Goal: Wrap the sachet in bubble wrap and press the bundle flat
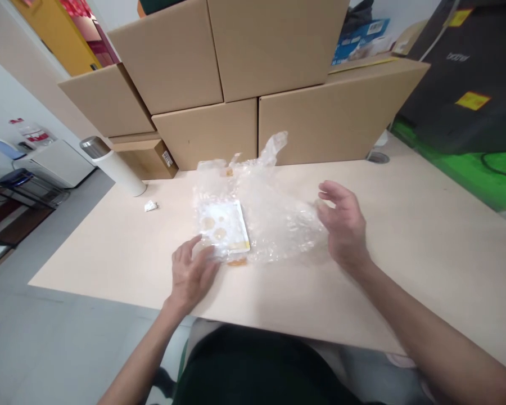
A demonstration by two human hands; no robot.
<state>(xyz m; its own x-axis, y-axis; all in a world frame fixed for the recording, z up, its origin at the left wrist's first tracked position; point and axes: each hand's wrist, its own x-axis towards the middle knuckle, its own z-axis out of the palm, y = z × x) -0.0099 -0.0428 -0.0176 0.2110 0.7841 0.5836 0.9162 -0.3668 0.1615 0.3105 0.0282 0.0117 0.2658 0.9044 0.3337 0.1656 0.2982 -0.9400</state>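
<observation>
A flat white packet (226,228) with round pale-yellow spots and a yellow strip lies on a sheet of clear bubble wrap (274,216) on the table. Crumpled plastic spreads to its right and bunches up behind it. At the packet's near left corner is my left hand (194,270), its fingers apart, the tips at the edge of the wrap. My right hand (343,225) is raised by the right end of the wrap, slightly blurred, with fingers curved and apart; nothing shows in it. A bit of orange tape (237,262) shows at the near edge.
Cardboard boxes (204,135) are stacked along the back of the table (303,304). To the left stand a white bottle with a metal cap (120,171) and a crumpled white scrap (150,206). A black case (468,79) rests beyond the right edge.
</observation>
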